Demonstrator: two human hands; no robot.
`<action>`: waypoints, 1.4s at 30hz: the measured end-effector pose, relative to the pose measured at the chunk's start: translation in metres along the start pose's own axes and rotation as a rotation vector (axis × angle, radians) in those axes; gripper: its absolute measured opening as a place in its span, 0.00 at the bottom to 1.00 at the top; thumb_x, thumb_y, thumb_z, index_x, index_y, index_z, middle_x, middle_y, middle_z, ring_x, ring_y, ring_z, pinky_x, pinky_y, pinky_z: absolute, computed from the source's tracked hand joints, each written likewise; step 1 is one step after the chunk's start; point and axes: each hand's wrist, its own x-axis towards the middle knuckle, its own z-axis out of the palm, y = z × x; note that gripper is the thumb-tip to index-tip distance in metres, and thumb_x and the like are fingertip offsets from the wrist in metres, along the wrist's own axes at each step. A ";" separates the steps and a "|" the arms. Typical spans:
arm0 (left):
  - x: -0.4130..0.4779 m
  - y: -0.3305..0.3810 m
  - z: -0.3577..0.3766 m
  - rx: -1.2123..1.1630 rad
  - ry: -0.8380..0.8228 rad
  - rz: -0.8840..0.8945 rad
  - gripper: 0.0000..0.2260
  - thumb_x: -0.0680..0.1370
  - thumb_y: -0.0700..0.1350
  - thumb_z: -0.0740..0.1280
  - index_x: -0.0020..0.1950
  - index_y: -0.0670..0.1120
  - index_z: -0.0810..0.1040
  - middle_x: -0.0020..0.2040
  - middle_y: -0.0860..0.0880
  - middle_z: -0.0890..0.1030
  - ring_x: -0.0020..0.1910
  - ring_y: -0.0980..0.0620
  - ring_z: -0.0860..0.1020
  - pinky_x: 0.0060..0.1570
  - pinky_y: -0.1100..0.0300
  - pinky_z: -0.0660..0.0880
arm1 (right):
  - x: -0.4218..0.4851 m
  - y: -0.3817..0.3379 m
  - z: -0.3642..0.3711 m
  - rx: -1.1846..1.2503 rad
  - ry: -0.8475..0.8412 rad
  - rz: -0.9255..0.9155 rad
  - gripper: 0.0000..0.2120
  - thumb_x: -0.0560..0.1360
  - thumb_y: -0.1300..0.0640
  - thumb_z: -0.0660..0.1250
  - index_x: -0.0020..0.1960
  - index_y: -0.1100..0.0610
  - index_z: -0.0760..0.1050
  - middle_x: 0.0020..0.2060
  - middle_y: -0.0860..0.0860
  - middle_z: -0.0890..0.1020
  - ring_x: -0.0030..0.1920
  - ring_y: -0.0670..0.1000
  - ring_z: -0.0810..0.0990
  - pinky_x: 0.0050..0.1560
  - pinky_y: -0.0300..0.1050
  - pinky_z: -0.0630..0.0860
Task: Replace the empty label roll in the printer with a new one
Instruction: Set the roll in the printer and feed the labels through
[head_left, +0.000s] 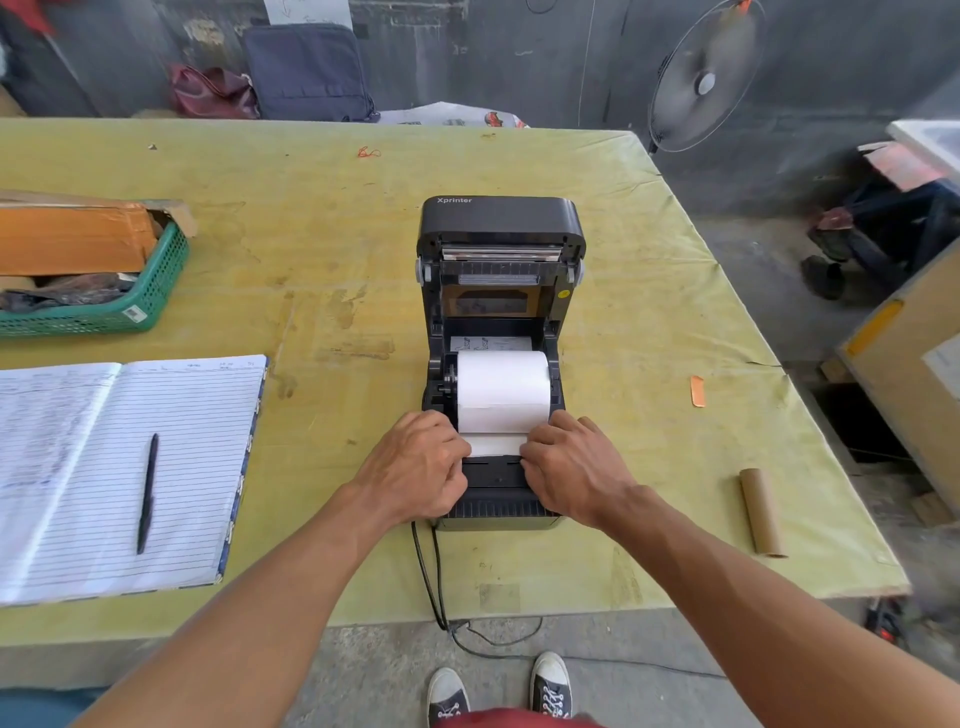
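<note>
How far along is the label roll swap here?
Done: the empty core lies on the table, and the new roll sits in the printer. In hand: left hand and right hand guide the paper's leading edge. Left: closing the lid.

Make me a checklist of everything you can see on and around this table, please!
Surface: yellow-green table, stained.
Job's things: printer lid open, new white label roll seated; empty cardboard core lies at right.
Clutter: open notebook with pen; green basket; orange scrap.
Grippers: left hand and right hand press the label's edges.
Cables: black cords hang off the front edge.
Surroundings: fan, bags, boxes.
</note>
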 end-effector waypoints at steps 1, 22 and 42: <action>0.000 0.001 -0.001 0.001 -0.007 -0.008 0.13 0.71 0.46 0.59 0.42 0.44 0.83 0.39 0.50 0.81 0.46 0.49 0.76 0.51 0.53 0.72 | 0.000 -0.001 0.000 -0.004 -0.008 0.005 0.16 0.82 0.53 0.56 0.45 0.55 0.81 0.47 0.49 0.83 0.49 0.54 0.74 0.48 0.49 0.72; 0.001 0.020 0.012 0.014 0.000 -0.019 0.20 0.76 0.46 0.55 0.60 0.43 0.81 0.56 0.50 0.83 0.61 0.49 0.74 0.65 0.49 0.68 | -0.011 -0.017 0.000 0.019 -0.058 0.067 0.12 0.79 0.55 0.57 0.52 0.53 0.79 0.51 0.44 0.83 0.57 0.52 0.73 0.53 0.48 0.70; 0.002 0.041 0.016 0.052 -0.058 -0.102 0.20 0.76 0.42 0.58 0.67 0.41 0.73 0.67 0.45 0.76 0.69 0.47 0.66 0.67 0.47 0.64 | -0.023 -0.030 0.006 0.043 0.003 0.113 0.18 0.73 0.63 0.62 0.60 0.53 0.81 0.57 0.42 0.84 0.60 0.53 0.73 0.59 0.47 0.67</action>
